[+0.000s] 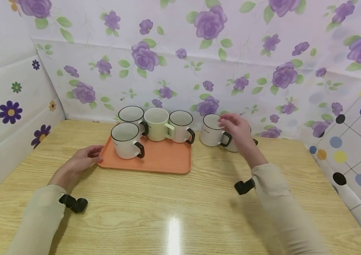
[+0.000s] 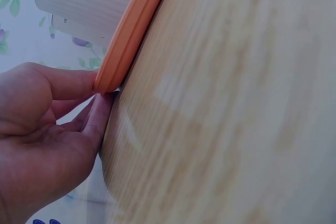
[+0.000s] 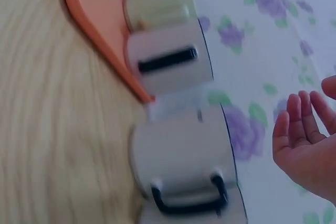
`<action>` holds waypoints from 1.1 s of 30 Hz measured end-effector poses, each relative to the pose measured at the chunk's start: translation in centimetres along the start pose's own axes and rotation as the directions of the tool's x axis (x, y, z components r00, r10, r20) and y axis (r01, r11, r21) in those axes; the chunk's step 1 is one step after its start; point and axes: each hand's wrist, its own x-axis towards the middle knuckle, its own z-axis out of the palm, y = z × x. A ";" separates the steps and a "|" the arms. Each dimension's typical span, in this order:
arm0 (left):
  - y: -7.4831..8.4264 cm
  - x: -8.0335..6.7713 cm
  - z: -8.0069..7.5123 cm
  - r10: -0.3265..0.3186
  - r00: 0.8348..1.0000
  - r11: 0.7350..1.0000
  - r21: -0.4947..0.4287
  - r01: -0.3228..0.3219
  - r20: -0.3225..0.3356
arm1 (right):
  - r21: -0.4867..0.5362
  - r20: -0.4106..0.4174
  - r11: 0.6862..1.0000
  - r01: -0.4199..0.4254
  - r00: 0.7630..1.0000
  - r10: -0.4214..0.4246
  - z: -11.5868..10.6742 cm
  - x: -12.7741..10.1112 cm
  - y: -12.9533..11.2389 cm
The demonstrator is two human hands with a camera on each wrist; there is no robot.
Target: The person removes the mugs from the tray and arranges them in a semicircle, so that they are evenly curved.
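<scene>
Purple-flowered white cloth (image 1: 164, 35) hangs behind a pale wood-grain table (image 1: 142, 212). From the head camera we see our left hand (image 1: 79, 161) at the left end of a shallow orange rectangular tray (image 1: 164, 157); the tray's long axis runs from that hand toward our right hand (image 1: 236, 132). To the left hand's right, on the tray, stand two white black-rimmed mugs, one in front (image 1: 124, 147) and one behind (image 1: 131, 114), then a pale green mug (image 1: 155, 129) and another white black-rimmed mug (image 1: 178, 131). Our right hand is nearer the two off-tray mugs: one white mug with a black handle (image 1: 210, 137) just left of it, the other (image 1: 231, 146) partly hidden below it. A narrow strip of table separates the left one from the tray's edge; the cloth rises close behind both, and wood extends toward us.

From the left wrist we see the tray's rim pinched between thumb (image 2: 76, 84) and fingers, right at the tabletop.

From the right wrist we see relaxed fingers (image 3: 296, 121), grasping nothing, above and apart from the mug rims; the tray lies beyond the nearer mug.
</scene>
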 end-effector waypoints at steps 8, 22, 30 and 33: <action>0.2 -0.1 0.1 -0.022 1.000 1.000 -0.019 0.022 0.007 | -0.052 0.169 0.997 -0.060 0.983 0.068 7.1 -1.0 2.6; 0.3 -0.3 0.0 -0.005 1.000 1.000 -0.015 0.006 0.009 | -0.098 0.307 0.994 -0.045 0.949 0.074 16.7 -1.4 5.5; 0.1 -0.3 0.0 0.010 1.000 1.000 -0.020 -0.010 0.017 | -0.010 0.301 0.987 -0.161 0.941 0.156 19.4 -1.0 5.1; 0.1 -0.3 0.0 0.015 1.000 1.000 -0.015 -0.014 0.018 | 0.009 0.306 0.983 -0.184 0.936 0.173 20.4 -0.9 5.0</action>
